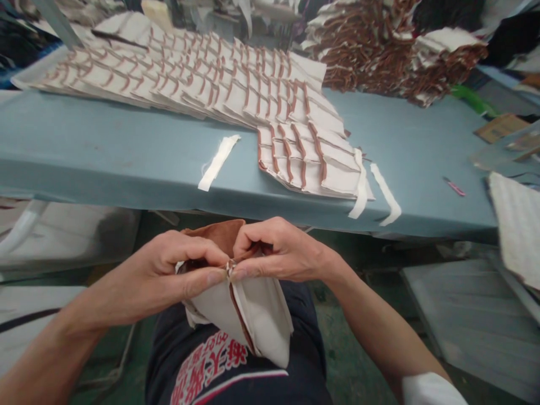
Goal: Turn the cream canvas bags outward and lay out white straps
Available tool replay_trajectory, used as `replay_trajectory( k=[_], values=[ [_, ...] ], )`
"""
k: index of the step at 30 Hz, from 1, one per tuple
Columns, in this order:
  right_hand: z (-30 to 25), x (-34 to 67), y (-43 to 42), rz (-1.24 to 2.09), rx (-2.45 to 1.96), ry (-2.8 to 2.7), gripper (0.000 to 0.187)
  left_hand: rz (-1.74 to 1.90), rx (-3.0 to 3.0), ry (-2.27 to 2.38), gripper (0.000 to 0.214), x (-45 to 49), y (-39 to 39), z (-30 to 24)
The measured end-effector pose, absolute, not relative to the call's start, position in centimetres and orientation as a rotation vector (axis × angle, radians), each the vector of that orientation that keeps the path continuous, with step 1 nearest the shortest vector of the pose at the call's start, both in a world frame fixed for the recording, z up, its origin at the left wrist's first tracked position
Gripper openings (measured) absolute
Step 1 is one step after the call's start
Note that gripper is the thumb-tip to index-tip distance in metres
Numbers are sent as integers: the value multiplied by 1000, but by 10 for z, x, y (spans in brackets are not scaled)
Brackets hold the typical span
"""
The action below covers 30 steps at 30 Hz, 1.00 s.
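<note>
The piece of cloth (265,320), white with brown parts, is held up over the person's lap, in front of the near edge of the blue worktop (105,152). The left hand (185,267) and the right hand (278,253) both pinch its top, thumbs close together, and their fingers hide some of it. Below it is a dark apron (306,351) with red writing (213,363) that looks Chinese; it is turned and partly bent, so I cannot read it well. On the worktop, rows of white pieces with brown edges (291,154) run from the far left corner to the middle of the near edge. One white strip (219,163) lies alone left of their front end. A second strip (358,188) lies over their front right corner, and a third strip (386,194) is just beside it, by the near edge. A small pink tool (454,187) lies near the right end. A big brown and white heap (371,50) fills the back right part, with a green thing (475,98) beside it.
</note>
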State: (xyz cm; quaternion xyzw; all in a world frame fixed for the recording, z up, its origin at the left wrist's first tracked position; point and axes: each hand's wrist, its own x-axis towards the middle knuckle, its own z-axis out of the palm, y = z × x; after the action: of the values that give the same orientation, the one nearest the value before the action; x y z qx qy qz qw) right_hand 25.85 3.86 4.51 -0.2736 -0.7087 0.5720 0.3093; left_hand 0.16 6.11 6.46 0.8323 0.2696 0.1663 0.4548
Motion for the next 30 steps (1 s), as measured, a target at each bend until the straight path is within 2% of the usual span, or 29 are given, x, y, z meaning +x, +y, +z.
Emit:
replay_trajectory(
  k=[4, 10, 19, 30],
  values=[
    [47, 258, 37, 1434, -768, -1908, 36, 432, 2139, 667, 31, 1, 60, 67],
    [55, 252, 28, 1211, -896, -1996, 21, 584, 2240, 739, 24, 0, 49, 67],
    [60, 239, 26, 1166, -937, -1955, 6, 727, 2304, 809, 26, 3, 45, 69],
    [62, 231, 24, 1302, -947, -1954, 9, 537, 1872, 934, 24, -3, 41, 65]
  ],
)
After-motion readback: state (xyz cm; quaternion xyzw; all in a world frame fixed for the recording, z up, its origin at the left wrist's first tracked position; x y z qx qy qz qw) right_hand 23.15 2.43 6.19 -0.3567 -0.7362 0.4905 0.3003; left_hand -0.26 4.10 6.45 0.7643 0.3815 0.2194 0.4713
